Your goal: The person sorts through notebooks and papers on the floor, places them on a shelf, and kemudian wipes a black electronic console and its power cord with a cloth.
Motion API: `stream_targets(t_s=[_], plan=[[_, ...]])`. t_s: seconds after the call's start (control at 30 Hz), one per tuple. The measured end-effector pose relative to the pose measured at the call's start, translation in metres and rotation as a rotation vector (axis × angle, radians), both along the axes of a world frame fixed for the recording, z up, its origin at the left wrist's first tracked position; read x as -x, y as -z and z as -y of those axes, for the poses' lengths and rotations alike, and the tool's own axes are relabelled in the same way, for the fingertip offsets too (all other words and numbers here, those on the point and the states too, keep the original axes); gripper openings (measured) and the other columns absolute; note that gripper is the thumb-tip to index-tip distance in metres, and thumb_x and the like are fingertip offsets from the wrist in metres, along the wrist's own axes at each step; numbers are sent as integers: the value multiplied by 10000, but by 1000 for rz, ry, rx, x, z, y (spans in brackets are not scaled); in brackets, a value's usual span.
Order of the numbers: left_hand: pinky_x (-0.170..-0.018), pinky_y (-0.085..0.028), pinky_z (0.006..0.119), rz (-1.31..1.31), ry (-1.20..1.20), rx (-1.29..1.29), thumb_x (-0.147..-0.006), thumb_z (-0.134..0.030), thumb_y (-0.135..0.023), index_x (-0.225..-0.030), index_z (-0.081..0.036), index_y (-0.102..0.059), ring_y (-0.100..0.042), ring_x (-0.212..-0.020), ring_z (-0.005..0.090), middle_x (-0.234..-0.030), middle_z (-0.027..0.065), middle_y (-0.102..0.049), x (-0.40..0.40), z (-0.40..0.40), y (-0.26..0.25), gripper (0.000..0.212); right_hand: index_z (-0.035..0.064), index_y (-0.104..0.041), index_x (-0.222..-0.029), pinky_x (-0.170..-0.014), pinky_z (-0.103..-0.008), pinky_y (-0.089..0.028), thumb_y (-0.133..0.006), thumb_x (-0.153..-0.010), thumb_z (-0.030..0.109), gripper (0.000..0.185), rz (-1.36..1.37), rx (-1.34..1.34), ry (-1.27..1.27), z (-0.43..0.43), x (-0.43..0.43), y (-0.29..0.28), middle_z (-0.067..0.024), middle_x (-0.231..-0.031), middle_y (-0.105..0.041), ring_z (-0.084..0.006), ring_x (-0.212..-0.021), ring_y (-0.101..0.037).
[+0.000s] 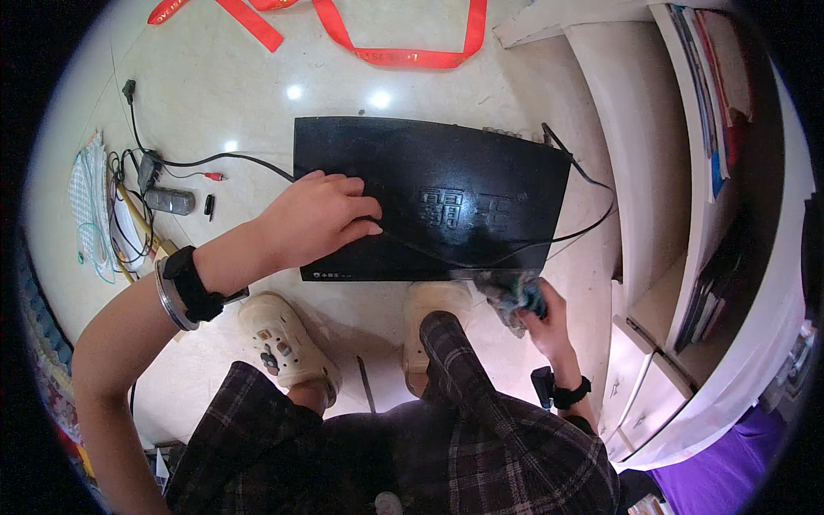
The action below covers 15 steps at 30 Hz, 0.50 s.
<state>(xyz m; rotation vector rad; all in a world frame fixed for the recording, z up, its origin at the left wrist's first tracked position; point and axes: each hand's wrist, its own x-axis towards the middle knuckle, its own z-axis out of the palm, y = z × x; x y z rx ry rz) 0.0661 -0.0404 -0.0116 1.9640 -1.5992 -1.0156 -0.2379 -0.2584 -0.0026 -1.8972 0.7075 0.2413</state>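
A black DVD-player-like box [386,154] lies flat on the floor before me, with raised characters on its top. My left hand [328,209] rests on the top's left part, fingers curled over a black power cord [244,156]. That cord comes in from the left, passes under the hand, and loops past the right side to the box's far right corner. At the front right edge, my right hand [547,315] grips a crumpled patterned cloth [515,296]. The cloth touches the box's front edge; it and the fingers look blurred.
Red printed ribbon [412,58] lies at the far side. To the left are tangled cables [129,206], a grey translucent case [170,201] and a small black piece [209,206]. A white shelf unit [656,161] with books borders the right. My clogs [283,335] stand close in front.
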Motion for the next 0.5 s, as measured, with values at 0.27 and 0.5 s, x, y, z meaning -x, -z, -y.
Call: stream_targets(t_s=[0.27,0.5], plan=[[-583,-413,291,-289,-389,-83,-909,-146,-439,-964,-26,-521,-517,-622,211,-693,93,-522,-2,10,-5,155,4,-427,-1191,-835,-295,-440,-555,-810,127,421,219,-533,575,-9,-67,-19,-88,-1071,-550,-171,-932,-550],[-556,-369,223,-548,-658,-104,-960,-167,-341,-1003,-42,-512,-403,-591,74,-681,5,-490,-2,20,-25,216,-15,-425,-1155,-839,-268,-417,-584,-806,43,388,485,40,521,-44,-120,-25,-73,-1077,-531,-144,-955,-529]])
